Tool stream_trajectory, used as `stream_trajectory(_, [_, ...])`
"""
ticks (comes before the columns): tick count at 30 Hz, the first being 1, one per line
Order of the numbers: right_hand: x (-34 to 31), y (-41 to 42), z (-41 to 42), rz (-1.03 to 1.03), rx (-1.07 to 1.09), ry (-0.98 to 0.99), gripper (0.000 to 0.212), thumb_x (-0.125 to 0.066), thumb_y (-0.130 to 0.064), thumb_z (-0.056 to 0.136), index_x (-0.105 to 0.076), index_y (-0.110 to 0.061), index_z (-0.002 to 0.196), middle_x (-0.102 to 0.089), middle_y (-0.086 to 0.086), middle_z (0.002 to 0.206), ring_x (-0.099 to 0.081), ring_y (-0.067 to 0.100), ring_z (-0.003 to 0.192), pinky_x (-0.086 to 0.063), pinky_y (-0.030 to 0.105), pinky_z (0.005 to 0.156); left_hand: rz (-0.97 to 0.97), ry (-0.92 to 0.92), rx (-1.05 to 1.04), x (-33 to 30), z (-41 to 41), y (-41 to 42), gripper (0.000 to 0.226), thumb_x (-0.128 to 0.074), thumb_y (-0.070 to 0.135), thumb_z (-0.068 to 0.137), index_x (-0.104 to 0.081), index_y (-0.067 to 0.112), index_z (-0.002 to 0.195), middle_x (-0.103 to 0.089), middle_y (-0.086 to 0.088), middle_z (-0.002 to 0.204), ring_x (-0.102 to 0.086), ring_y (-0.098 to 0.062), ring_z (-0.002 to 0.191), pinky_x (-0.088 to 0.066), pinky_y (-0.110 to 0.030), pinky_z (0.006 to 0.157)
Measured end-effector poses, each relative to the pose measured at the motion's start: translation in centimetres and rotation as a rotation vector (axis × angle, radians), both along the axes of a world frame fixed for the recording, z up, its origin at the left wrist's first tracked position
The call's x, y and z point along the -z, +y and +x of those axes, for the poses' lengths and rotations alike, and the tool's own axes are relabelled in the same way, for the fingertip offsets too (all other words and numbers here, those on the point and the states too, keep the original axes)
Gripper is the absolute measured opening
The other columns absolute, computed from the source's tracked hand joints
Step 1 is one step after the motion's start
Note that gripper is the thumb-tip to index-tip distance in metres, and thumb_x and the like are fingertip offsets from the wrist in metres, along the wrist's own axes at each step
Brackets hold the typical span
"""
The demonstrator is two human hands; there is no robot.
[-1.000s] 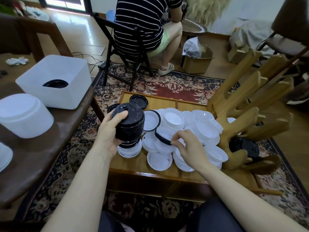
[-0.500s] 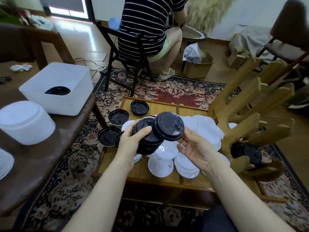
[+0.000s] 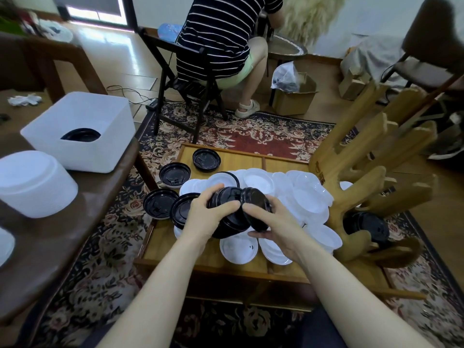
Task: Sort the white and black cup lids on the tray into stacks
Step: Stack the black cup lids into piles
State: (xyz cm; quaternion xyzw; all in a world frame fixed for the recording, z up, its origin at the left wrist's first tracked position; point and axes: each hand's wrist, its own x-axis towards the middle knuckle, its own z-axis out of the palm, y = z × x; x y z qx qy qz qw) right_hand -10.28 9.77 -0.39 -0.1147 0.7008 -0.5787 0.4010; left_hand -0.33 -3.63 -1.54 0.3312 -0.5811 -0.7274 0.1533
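Your left hand [image 3: 204, 217] grips a stack of black lids [image 3: 226, 214] above the wooden tray [image 3: 160, 249], fingers curled round its side; your right hand [image 3: 272, 227] pinches a single black lid [image 3: 256, 207] by its rim, tilted on edge and touching the end of that stack. Below both hands the tray holds a heap of white lids [image 3: 296, 197] spread across its middle and right part; four loose black lids [image 3: 206, 159] lie open side up at the tray's far left corner and left edge, some overhanging it. Left of the tray, on a dark table [image 3: 75, 209], a white square bin [image 3: 80, 131] contains black lids [image 3: 80, 135]; nearer you on that table stands an upturned white tub [image 3: 32, 182]. At the tray's right edge stands a wooden rack [image 3: 351, 197].
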Motion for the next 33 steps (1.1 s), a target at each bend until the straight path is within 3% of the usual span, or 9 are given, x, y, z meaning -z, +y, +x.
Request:
stream_trajectory(3, [0.4, 0.0, -0.3, 0.005, 0.083, 0.026, 0.053, -0.077, -0.028, 0.082, -0.046, -0.019, 0.123, -0.053, -0.002, 0.119, -0.06, 0.017, 0.106, -0.061, 0.04, 0.08, 0.053, 0.026, -0.083, 0.0, 0.1, -0.2, 0.049, -0.078, 0.014, 0.084, -0.061, 0.022, 0.13, -0.064, -0.001, 0.124, -0.062, -0.02, 0.111, -0.053, -0.031, 0.09])
stream_trajectory(5, [0.9, 0.2, -0.8, 0.06, 0.116, 0.118, 0.056, -0.078, -0.027, 0.081, -0.043, -0.021, 0.124, -0.051, -0.004, 0.118, -0.059, 0.015, 0.104, -0.06, 0.04, 0.081, 0.093, 0.056, -0.197, -0.1, 0.3, -0.8, 0.04, -0.076, 0.011, 0.085, -0.064, 0.024, 0.121, -0.065, -0.001, 0.12, -0.062, -0.02, 0.108, -0.051, -0.027, 0.084])
stream_trajectory(7, [1.8, 0.4, -1.2, 0.128, 0.112, 0.203, 0.068, -0.082, -0.028, 0.076, -0.039, -0.021, 0.129, -0.05, -0.002, 0.122, -0.057, 0.015, 0.108, -0.058, 0.04, 0.087, 0.147, 0.078, -0.313, -0.2, 0.6, -1.5, 0.038, -0.077, 0.014, 0.085, -0.064, 0.027, 0.118, -0.064, -0.001, 0.121, -0.062, -0.021, 0.11, -0.052, -0.034, 0.092])
stream_trajectory(11, [2.9, 0.4, -1.6, 0.117, 0.196, 0.238, 0.076, -0.083, -0.027, 0.076, -0.037, -0.015, 0.136, -0.049, 0.0, 0.127, -0.055, 0.015, 0.111, -0.048, 0.028, 0.087, 0.229, 0.104, -0.419, -0.2, 1.2, -2.5, 0.053, -0.08, 0.019, 0.083, -0.061, 0.024, 0.132, -0.064, -0.003, 0.128, -0.063, -0.025, 0.116, -0.049, -0.047, 0.105])
stream_trajectory(18, [3.2, 0.9, -2.6, 0.016, 0.327, 0.221, 0.071, -0.082, -0.037, 0.075, -0.042, -0.019, 0.131, -0.055, -0.002, 0.123, -0.057, 0.014, 0.11, -0.052, 0.036, 0.092, 0.252, 0.123, -0.377, -0.2, 1.0, -2.3, 0.051, -0.079, 0.018, 0.083, -0.062, 0.021, 0.131, -0.069, -0.003, 0.122, -0.067, -0.023, 0.109, -0.052, -0.047, 0.102])
stream_trajectory(22, [2.7, 1.4, -3.0, -0.044, 0.413, 0.292, 0.061, -0.081, -0.036, 0.077, -0.046, -0.021, 0.124, -0.059, -0.005, 0.116, -0.059, 0.01, 0.105, -0.05, 0.025, 0.079, 0.264, 0.125, -0.378, -0.3, 1.0, -2.2, 0.052, -0.079, 0.018, 0.083, -0.062, 0.023, 0.131, -0.069, -0.002, 0.121, -0.067, -0.022, 0.108, -0.052, -0.046, 0.101])
stream_trajectory(27, [2.5, 2.0, -3.3, -0.062, 0.428, 0.262, 0.068, -0.081, -0.04, 0.076, -0.042, -0.02, 0.129, -0.056, -0.002, 0.123, -0.058, 0.016, 0.112, -0.051, 0.04, 0.097, 0.252, 0.118, -0.34, -0.2, 1.0, -2.1, 0.051, -0.08, 0.018, 0.082, -0.064, 0.023, 0.13, -0.071, -0.001, 0.119, -0.068, -0.021, 0.108, -0.053, -0.047, 0.101])
stream_trajectory(31, [1.3, 2.1, -2.4, -0.126, 0.396, 0.291, 0.061, -0.078, -0.033, 0.08, -0.041, -0.022, 0.127, -0.053, -0.002, 0.126, -0.056, 0.012, 0.112, -0.05, 0.029, 0.088, 0.262, 0.114, -0.263, -0.3, 0.9, -1.7, 0.045, -0.078, 0.018, 0.083, -0.065, 0.023, 0.126, -0.072, -0.003, 0.118, -0.069, -0.023, 0.107, -0.054, -0.048, 0.098])
stream_trajectory(33, [0.6, 1.9, -1.8, -0.156, 0.311, 0.359, 0.06, -0.079, -0.034, 0.079, -0.044, -0.026, 0.127, -0.052, -0.004, 0.127, -0.054, 0.011, 0.115, -0.049, 0.026, 0.088, 0.277, 0.124, -0.208, -0.4, 0.8, -1.3, 0.04, -0.076, 0.017, 0.085, -0.066, 0.022, 0.123, -0.073, -0.004, 0.117, -0.07, -0.021, 0.103, -0.058, -0.041, 0.089])
